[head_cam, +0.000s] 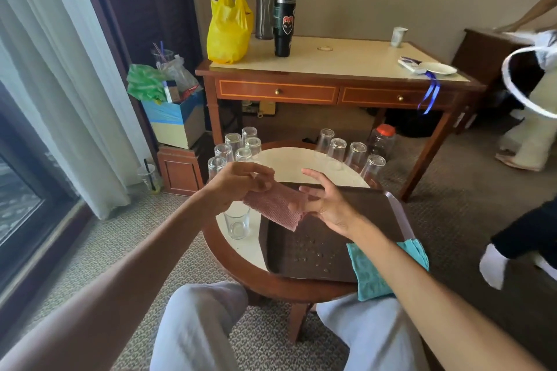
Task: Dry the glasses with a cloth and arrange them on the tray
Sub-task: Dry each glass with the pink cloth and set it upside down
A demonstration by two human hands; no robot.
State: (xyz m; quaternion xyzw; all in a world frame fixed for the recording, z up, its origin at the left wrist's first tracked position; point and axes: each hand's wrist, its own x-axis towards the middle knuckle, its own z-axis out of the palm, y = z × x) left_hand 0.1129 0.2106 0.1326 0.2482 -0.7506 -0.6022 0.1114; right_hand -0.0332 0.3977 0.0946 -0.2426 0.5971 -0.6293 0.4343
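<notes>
Hanging slack between both hands, a pink waffle-weave cloth [272, 205] sagged above the far left corner of a dark brown rectangular tray [316, 250], whose floor carried scattered water drops. The left hand [238, 184] pinched the cloth's upper left edge, its fingers [259, 178] curled together on the fabric. The right hand [327, 203] was spread wide, its fingers [316, 178] loosely straight and apart, the lower tips touching the cloth's right edge. Under the left hand one clear glass tumbler [237, 224] stood upright on the round pale-topped counter [289, 163], just beside the tray. A cluster of inverted glasses [233, 146] stood at the counter's far left, a row of inverted glasses [346, 150] along its far right. A folded teal cloth [373, 274] lay over the tray's near right corner.
</notes>
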